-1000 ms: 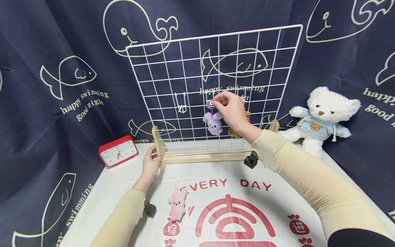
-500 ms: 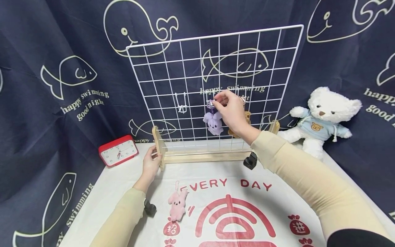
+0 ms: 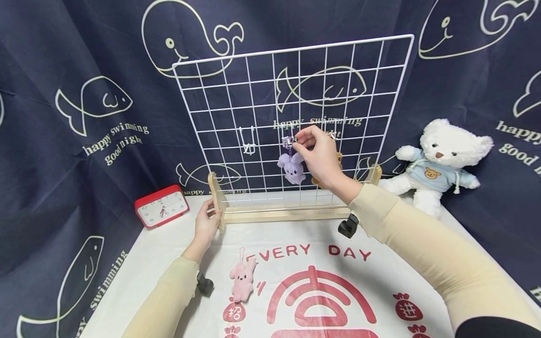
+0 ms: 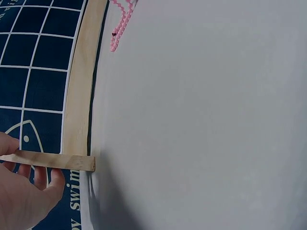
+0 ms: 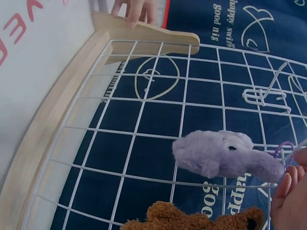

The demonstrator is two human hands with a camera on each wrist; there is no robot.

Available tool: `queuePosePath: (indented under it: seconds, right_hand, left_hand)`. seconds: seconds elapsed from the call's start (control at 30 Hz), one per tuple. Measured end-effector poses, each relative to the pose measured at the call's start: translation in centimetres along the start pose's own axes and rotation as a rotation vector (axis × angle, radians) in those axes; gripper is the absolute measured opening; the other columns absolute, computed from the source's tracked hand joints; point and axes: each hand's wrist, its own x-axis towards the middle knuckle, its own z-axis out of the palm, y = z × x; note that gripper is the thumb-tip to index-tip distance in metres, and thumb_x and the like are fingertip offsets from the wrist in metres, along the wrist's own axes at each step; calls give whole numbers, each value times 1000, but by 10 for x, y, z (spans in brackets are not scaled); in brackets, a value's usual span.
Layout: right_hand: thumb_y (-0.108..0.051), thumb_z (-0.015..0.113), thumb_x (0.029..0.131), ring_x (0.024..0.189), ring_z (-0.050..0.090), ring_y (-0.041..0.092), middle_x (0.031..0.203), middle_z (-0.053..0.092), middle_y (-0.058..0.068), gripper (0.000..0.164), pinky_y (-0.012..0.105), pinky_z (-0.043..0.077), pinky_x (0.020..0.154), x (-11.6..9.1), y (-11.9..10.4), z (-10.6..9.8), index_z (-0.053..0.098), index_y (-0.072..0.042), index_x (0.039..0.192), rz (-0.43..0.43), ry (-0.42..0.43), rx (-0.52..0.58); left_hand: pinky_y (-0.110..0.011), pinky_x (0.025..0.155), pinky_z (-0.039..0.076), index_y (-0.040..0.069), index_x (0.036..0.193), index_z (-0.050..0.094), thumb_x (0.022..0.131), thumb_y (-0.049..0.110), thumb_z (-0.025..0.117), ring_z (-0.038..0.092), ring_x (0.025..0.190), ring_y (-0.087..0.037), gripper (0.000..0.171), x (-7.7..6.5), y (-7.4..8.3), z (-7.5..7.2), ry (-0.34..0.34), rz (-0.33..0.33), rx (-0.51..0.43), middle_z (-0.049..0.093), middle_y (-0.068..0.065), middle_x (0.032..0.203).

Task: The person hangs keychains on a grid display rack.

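A white wire grid stands upright in a wooden base. My left hand grips its left wooden end piece, thumb on one side and fingers on the other. A purple plush keychain hangs by its loop at a white hook mid-grid. My right hand is just right of that hook, thumb and index fingertips slightly parted beside it. Behind this hand hangs a brown plush, partly hidden. On the table lies a pink bunny plush keychain with a beaded loop.
Left of the purple plush, another white hook hangs on the grid. A red-framed clock stands at the left and a white teddy bear sits at the right. Behind the grid is a dark blue printed cloth.
My right hand has drawn slightly right, its fingertips parting from the hook, which shows more fully. The purple plush stays hanging. My left hand has not moved.
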Motion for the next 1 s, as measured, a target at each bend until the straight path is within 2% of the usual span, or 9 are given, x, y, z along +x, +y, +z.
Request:
queuePosePath:
  seconds: [0.37, 0.7, 1.0]
  right_hand:
    - [1, 74, 90, 79, 60, 18, 90, 65, 11, 15, 17, 48, 63, -25, 2, -5, 67, 2, 104, -5, -65, 44]
    - [-1, 75, 90, 82, 65, 17, 93, 72, 9, 14, 18, 53, 68, -51, 11, -1, 71, -1, 104, 8, -147, 74]
    - [-1, 76, 90, 84, 66, 17, 95, 75, 8, 14, 28, 57, 71, -73, 20, 12, 74, -3, 103, 18, -234, 91]
  left_hand:
    - [-54, 107, 49, 0, 146, 48, 95, -5, 57, 52, 126, -45, 52, 0, 2, 1, 2, -6, 4, 53, -29, 137]
    - [-53, 108, 48, 0, 146, 48, 95, -5, 56, 51, 126, -45, 51, -1, 1, 2, -1, -13, 7, 53, -28, 137]
    - [-54, 107, 49, -1, 144, 49, 94, -6, 56, 53, 124, -46, 51, -1, 0, 0, 9, 4, 1, 54, -29, 135]
